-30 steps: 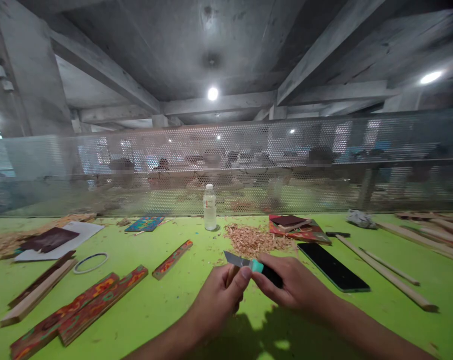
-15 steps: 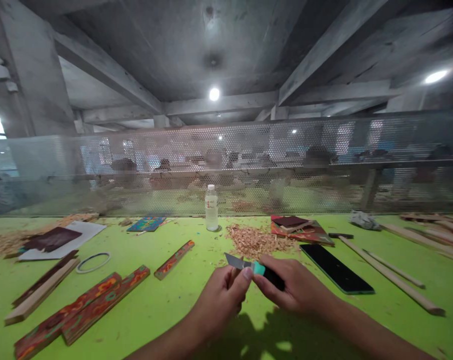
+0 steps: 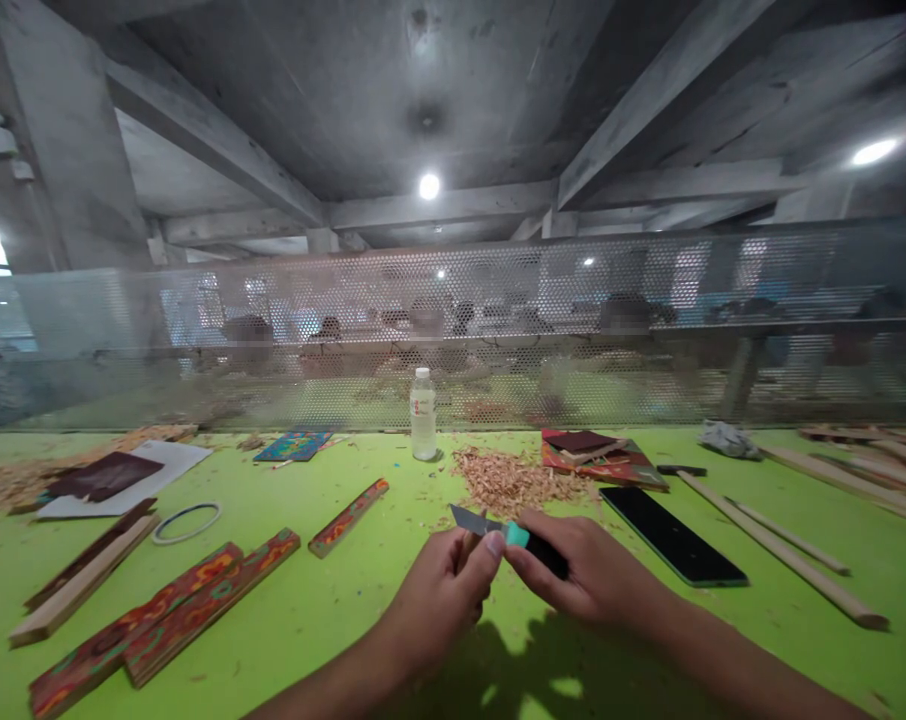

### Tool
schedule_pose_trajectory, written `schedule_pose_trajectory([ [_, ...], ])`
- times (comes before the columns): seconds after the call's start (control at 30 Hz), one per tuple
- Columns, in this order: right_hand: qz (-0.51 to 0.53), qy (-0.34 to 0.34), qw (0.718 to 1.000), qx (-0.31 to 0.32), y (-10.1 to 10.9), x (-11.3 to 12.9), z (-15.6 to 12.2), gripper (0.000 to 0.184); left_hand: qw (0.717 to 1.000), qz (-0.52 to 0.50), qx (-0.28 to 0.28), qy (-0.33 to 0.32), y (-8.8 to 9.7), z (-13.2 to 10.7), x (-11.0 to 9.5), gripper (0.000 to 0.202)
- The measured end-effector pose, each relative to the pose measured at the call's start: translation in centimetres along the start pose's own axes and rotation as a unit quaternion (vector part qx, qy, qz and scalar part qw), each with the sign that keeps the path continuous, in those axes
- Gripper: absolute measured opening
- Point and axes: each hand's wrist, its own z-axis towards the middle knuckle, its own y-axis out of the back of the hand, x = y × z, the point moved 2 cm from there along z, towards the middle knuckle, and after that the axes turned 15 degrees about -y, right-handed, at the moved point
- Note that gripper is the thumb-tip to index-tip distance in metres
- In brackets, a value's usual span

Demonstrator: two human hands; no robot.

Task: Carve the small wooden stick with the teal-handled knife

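My right hand (image 3: pixel 580 565) is closed round the black and teal handle of a utility knife (image 3: pixel 519 537). The knife's blade points left, over the fingers of my left hand (image 3: pixel 445 595). That hand is closed on a small brown piece of wood (image 3: pixel 469 542), mostly hidden by fingers and blade. My left thumb presses near the base of the blade. Beyond both hands lies a heap of wood shavings (image 3: pixel 498 482) on the green table (image 3: pixel 363 610).
A water bottle (image 3: pixel 423 420) stands behind the shavings. Painted wood strips (image 3: pixel 205 610) and a white ring (image 3: pixel 187 522) lie left. To the right are a black phone (image 3: pixel 670 535), a hammer (image 3: pixel 775 545) and sandpaper (image 3: pixel 584 443). A perforated metal screen (image 3: pixel 483 385) closes the back edge.
Both hands and the knife stay in almost the same place. Slightly more of the brown wood piece shows beside the blade.
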Motion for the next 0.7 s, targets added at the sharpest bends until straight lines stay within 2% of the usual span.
schedule_pose_trajectory([
  [0.7,0.021,-0.044,0.998,0.038,-0.67,-0.19,0.02,0.042,1.0,-0.003,-0.004,0.012,0.01,-0.09,0.35,0.051],
])
